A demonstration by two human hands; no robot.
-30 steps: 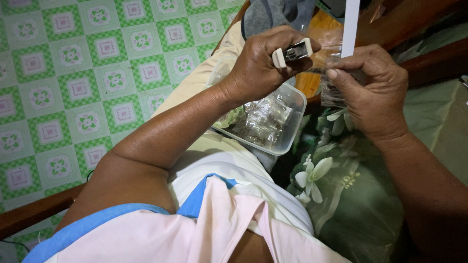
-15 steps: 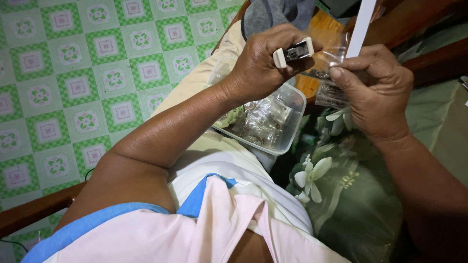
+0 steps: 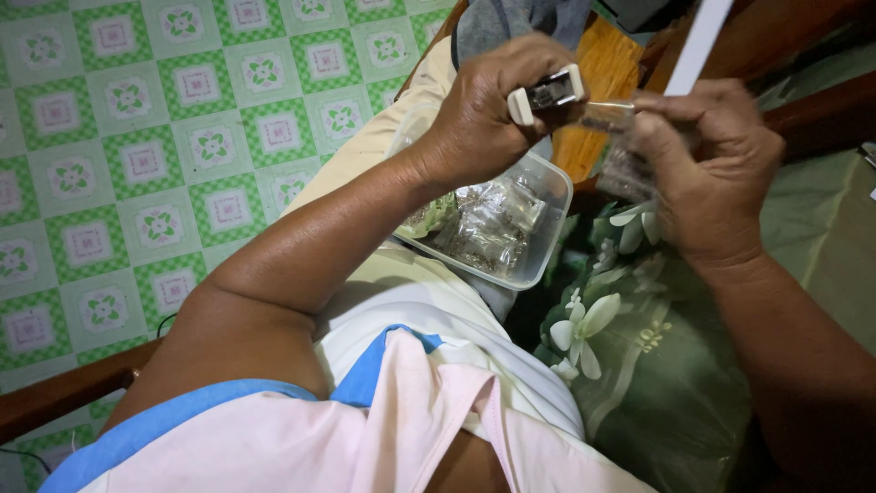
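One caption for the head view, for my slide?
Left hand presses small white stapler onto clear plastic bag held by right hand.

The left hand (image 3: pixel 497 110) covers most of the small stapler (image 3: pixel 547 93), so only its white end and dark mouth show. The white strip (image 3: pixel 698 41) is cut off by the top edge, and the right hand (image 3: pixel 707 169) hides most of the clear packet (image 3: pixel 610 117). What is inside the plastic container (image 3: pixel 493 228) is too blurred to tell.
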